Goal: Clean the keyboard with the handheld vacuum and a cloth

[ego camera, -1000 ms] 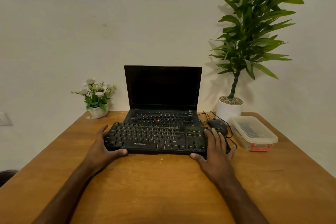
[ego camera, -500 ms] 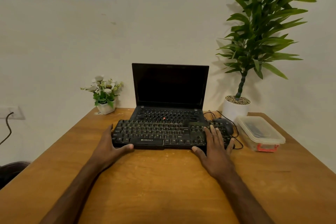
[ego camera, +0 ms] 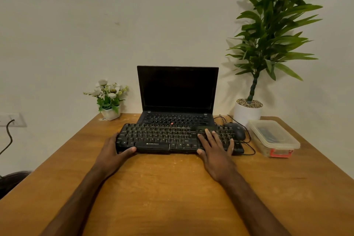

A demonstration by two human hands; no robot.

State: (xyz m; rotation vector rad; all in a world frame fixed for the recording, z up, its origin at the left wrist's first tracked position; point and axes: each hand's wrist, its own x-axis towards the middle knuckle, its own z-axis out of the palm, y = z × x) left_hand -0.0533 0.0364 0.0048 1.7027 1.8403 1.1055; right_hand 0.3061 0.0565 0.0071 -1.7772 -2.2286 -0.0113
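Black slab keyboard [ego camera: 162, 138] under flat right hand [ego camera: 216, 150]

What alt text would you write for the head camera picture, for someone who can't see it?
A black keyboard on a wooden table is held by a person: the left hand grips its left end, the right hand lies flat on its right-hand keys. Behind stands an open laptop; a mouse and a lidded plastic box lie to the right.
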